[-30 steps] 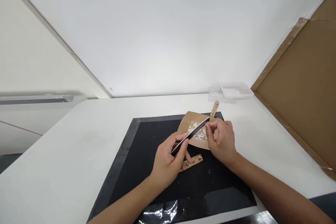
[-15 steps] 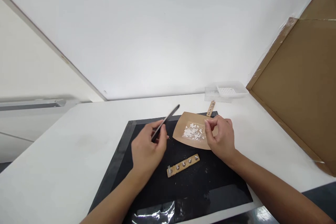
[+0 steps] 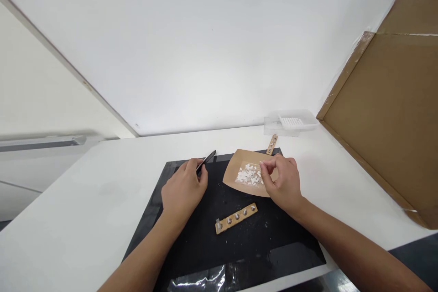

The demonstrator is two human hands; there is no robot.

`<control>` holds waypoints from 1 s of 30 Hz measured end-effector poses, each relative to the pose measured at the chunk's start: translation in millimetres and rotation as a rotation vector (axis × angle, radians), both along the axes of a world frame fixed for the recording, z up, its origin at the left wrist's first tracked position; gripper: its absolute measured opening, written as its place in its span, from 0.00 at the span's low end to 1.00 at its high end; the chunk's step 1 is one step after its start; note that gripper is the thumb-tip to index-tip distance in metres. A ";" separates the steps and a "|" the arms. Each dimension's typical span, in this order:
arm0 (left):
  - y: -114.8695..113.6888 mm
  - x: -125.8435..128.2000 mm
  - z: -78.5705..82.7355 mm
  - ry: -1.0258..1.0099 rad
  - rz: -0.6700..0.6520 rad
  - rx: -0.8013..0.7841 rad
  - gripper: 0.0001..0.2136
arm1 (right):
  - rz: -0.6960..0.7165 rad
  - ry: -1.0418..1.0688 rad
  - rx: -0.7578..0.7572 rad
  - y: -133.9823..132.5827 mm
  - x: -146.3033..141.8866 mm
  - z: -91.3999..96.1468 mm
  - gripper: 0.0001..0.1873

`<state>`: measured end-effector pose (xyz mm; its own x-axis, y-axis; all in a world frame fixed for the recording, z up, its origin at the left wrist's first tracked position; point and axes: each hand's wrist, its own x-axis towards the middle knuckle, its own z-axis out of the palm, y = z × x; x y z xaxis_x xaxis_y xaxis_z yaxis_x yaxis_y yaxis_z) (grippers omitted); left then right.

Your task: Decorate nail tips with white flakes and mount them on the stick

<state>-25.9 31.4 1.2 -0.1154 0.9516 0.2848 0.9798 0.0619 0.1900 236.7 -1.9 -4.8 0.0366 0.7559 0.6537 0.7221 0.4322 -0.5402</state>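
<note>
My left hand (image 3: pixel 185 189) is closed around dark, slim tweezers (image 3: pixel 209 157), whose tip points up and to the right over the far edge of the black mat (image 3: pixel 191 242). My right hand (image 3: pixel 282 182) pinches thumb and forefinger together on a small white piece (image 3: pixel 261 163), just above a brown paper tray (image 3: pixel 234 164). Many similar white bits (image 3: pixel 249 174) lie heaped in that tray. Between my forearms, a wooden strip (image 3: pixel 236 217) rests on the mat, with several metal-rimmed holes holding small white pieces. A clear upright piece (image 3: pixel 218 223) stands at its left end.
Behind the tray lies a second wooden strip (image 3: pixel 272 144) with small metal parts. A translucent plastic box (image 3: pixel 303 118) with a white grid stands against the wall. A cardboard panel (image 3: pixel 386 123) borders the white table (image 3: pixel 130 182) on the right.
My left hand has moved left and the tweezers have dropped lower, away from the tray. My right hand stays pinched by the tray, slightly further left. The whole view has shifted a little.
</note>
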 end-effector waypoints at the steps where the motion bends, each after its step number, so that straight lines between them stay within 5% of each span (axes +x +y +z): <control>1: 0.1 -0.4 -0.2 0.009 -0.004 0.005 0.13 | -0.001 -0.003 0.001 0.2 -0.1 -0.3 0.12; 13: -2.4 -7.8 -16.7 0.124 -0.235 0.481 0.12 | 0.006 -0.053 0.052 2.1 0.4 -4.1 0.10; 22: 1.0 0.8 -23.3 -0.022 -0.620 0.466 0.21 | 0.073 -0.024 -0.003 4.6 3.3 -8.5 0.04; 30: -9.7 14.4 -12.0 -0.198 -0.703 0.461 0.20 | 0.070 -0.022 -0.040 4.0 3.4 -8.5 0.04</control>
